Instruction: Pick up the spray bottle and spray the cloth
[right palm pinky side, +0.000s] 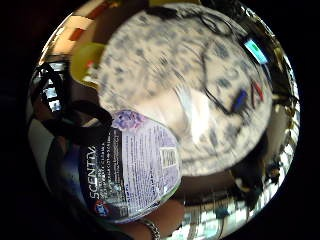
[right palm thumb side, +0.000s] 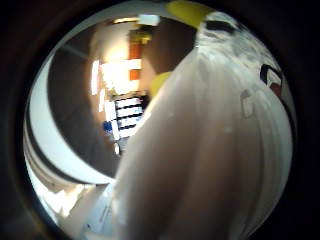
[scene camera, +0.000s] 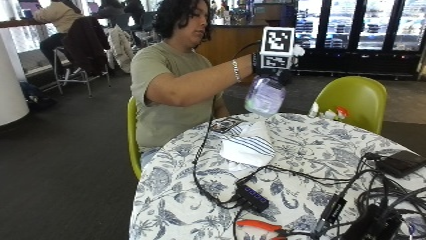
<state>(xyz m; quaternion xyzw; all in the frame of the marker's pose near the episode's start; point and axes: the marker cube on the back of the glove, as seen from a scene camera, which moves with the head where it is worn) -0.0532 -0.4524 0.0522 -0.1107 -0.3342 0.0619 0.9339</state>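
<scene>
From the outside view I had the gloved right hand (scene camera: 271, 75) raised well above the table, its fingers curled round the neck of the spray bottle (scene camera: 265, 95), which hung below the hand, clear of the tabletop and tilted a little. The cloth (scene camera: 247, 145), white with a striped fold, lay on the patterned tablecloth (scene camera: 313, 150) below the bottle and a little toward the person. My main worry was aim: I could not make out which way the nozzle faced, and if it pointed off the cloth the mist would land on the tablecloth or drift further. That mattered, because a black hub (scene camera: 253, 197) with its cable (scene camera: 198, 165) sat on the table not far from the cloth, and a heap of black cables and devices (scene camera: 379, 210) lay toward the table's far edge; wet spray reaching those was the thing I judged most worth avoiding. A slip of the bottle from that height would drop it onto the cloth or the hub. Orange-handled pliers (scene camera: 261, 226) lay near the table's near edge, out of the way. A green chair (scene camera: 353, 100) stood beyond the table. In the little-finger-side palm view the bottle's label (right palm pinky side: 131, 165) filled the space near the palm, with the tablecloth beyond.
</scene>
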